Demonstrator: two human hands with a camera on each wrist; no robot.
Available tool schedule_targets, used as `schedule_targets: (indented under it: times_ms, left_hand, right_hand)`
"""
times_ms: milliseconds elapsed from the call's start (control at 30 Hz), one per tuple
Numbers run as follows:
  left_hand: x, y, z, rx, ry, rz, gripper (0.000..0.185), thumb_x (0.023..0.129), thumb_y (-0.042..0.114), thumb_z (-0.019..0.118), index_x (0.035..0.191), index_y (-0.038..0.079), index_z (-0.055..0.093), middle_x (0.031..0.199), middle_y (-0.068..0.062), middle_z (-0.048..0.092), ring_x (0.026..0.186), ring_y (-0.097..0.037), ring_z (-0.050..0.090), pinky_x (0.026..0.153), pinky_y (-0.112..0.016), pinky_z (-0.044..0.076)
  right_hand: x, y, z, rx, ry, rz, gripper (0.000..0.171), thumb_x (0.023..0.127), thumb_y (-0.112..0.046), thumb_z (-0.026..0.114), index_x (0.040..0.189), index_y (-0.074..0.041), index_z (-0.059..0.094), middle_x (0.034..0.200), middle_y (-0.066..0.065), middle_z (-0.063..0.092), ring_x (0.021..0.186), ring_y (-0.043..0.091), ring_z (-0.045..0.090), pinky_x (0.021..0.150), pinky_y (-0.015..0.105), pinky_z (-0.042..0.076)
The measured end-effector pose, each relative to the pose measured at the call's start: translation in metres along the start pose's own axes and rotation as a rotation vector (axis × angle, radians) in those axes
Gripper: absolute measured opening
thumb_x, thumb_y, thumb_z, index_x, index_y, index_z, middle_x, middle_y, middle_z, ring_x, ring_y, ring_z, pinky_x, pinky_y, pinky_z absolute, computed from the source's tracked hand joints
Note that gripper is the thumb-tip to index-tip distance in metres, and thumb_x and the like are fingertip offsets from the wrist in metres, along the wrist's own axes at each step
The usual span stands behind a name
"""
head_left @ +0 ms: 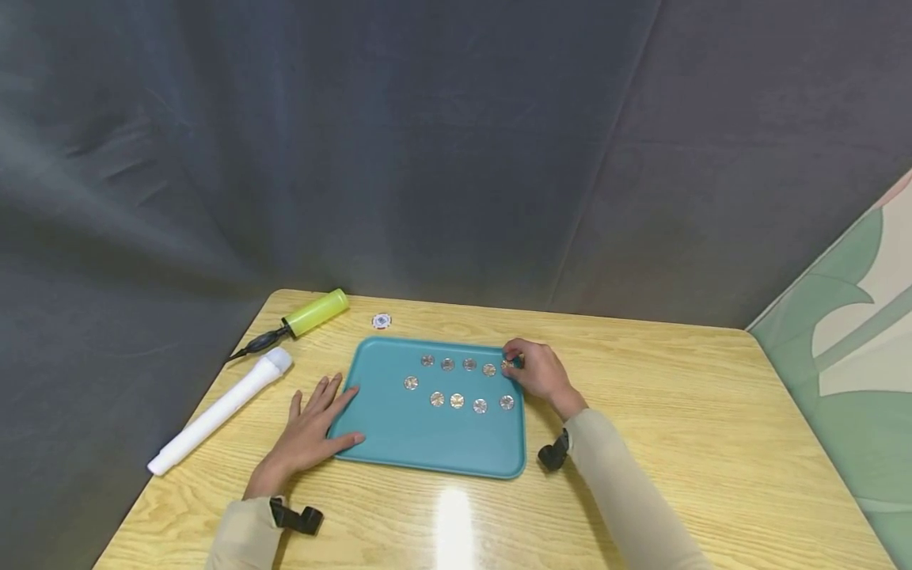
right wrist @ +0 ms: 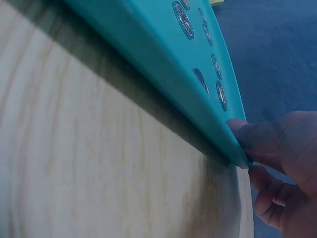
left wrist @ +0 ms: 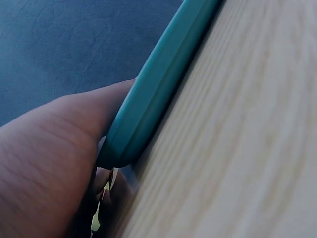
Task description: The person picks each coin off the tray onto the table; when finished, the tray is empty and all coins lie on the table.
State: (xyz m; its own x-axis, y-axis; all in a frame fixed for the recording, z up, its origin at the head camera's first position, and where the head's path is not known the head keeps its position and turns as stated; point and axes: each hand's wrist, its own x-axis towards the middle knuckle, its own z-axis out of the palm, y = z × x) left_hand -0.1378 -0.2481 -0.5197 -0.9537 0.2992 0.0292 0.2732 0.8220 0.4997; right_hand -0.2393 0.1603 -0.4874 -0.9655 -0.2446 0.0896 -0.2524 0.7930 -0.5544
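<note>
Right hand (head_left: pixel 537 370) pinches a coin (head_left: pixel 507 363) at the tray's (head_left: pixel 420 439) far right corner, ending the far row. Left hand (head_left: pixel 313 423), fingers spread, presses the tray's left edge on the counter (head_left: pixel 677 443).

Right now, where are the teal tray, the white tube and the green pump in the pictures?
teal tray (head_left: pixel 420 443): head view, bare floor near its front edge.
white tube (head_left: pixel 217 412): head view, middle of its body.
green pump (head_left: pixel 317 312): head view, middle of its yellow-green barrel.
</note>
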Motion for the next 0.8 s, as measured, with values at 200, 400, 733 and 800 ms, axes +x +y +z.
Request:
schedule_targets:
  times_ms: [200,400,733,800]
  left_hand:
    - [0.0002,-0.0006,-0.0006,0.006,0.002,0.007,0.084,0.089,0.051,0.069,0.157,0.015,0.036,0.167,-0.022,0.017,0.154,-0.048,0.012,0.116,-0.075,-0.001]
    - [0.0002,0.0007,-0.001,0.003,0.017,0.018,0.083,0.089,0.05,0.069,0.157,0.014,0.037,0.167,-0.023,0.018,0.154,-0.049,0.013,0.115,-0.076,0.0]
    - [-0.0005,0.0012,-0.0024,0.0,0.016,0.02,0.083,0.089,0.05,0.069,0.157,0.014,0.036,0.167,-0.023,0.018,0.154,-0.049,0.013,0.115,-0.076,0.0]
    - [-0.001,0.0014,-0.0017,0.001,0.012,0.016,0.083,0.089,0.05,0.068,0.157,0.014,0.036,0.167,-0.022,0.017,0.154,-0.048,0.012,0.115,-0.075,-0.001]
  right_hand:
    - [0.0017,-0.0043,0.0012,-0.04,0.0,0.01,0.028,0.088,-0.012,0.077,0.115,-0.006,0.07,0.102,0.009,0.076,0.093,0.024,0.071,0.085,0.044,0.057]
    - [0.005,-0.0067,0.0029,-0.088,-0.011,0.016,0.025,0.087,-0.01,0.077,0.112,-0.007,0.071,0.099,0.008,0.075,0.089,0.022,0.069,0.082,0.042,0.057]
    - [0.009,-0.009,0.0008,-0.122,-0.074,-0.023,0.021,0.087,-0.007,0.076,0.107,-0.008,0.072,0.097,0.007,0.073,0.09,0.023,0.067,0.083,0.043,0.056]
    - [0.0086,-0.0088,0.0006,-0.129,-0.087,-0.035,0.021,0.087,-0.006,0.076,0.107,-0.008,0.072,0.098,0.007,0.073,0.091,0.023,0.066,0.084,0.043,0.056]
